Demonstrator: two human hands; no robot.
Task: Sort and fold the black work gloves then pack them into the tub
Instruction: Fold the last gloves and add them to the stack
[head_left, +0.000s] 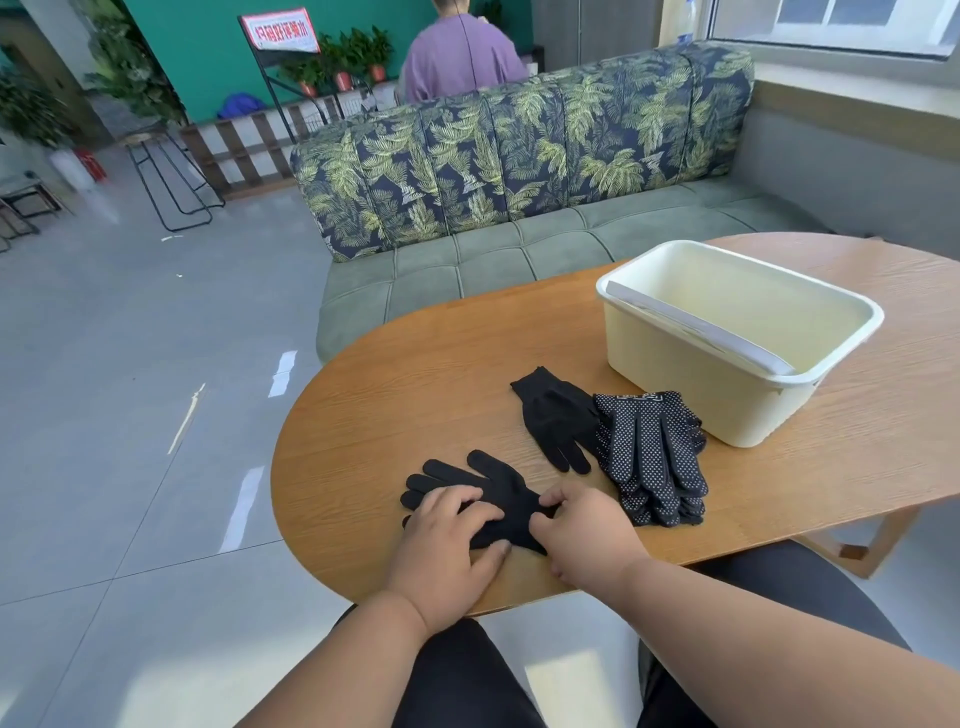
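Note:
A plain black glove (498, 486) lies flat near the table's front edge, fingers pointing left. My left hand (447, 540) presses flat on its palm and fingers. At the cuff end, my right hand (582, 525) pinches the fabric. A second plain black glove (556, 415) lies farther back, fingers toward me. Beside it on the right rests a stack of black gloves with white dots (652, 457). The cream plastic tub (680, 364) stands behind them with no gloves inside.
The oval wooden table (395, 374) ends close to my lap. A green sofa (467, 260) with leaf-print cushions stands behind it. A person in a purple top (457, 57) sits beyond the sofa. Grey tiled floor lies to the left.

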